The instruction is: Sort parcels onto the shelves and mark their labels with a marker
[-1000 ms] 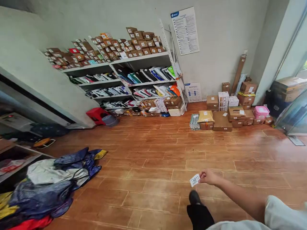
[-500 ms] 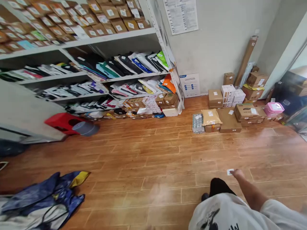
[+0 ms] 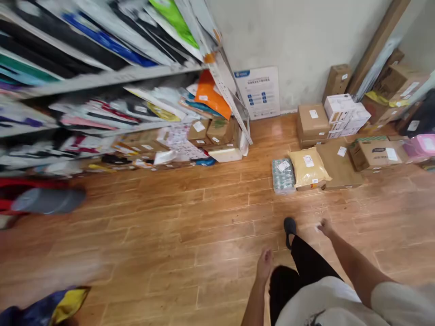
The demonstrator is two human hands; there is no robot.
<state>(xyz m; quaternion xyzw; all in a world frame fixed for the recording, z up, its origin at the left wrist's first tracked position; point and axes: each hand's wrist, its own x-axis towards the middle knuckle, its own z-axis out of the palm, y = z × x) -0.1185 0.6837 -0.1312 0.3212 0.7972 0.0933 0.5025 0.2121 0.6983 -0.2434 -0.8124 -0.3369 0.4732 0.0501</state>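
A small white slip [image 3: 317,227] sits low and right of centre in the frame, pinched at the fingertips of the right hand [image 3: 325,226] (blurred, so its print is unreadable). The left hand [image 3: 264,265] hangs lower centre, fingers loosely together, holding nothing. Beyond, upper right, a yellow padded parcel [image 3: 308,167] lies on the wooden floor [image 3: 190,226] beside a wrapped bottle pack [image 3: 282,174].
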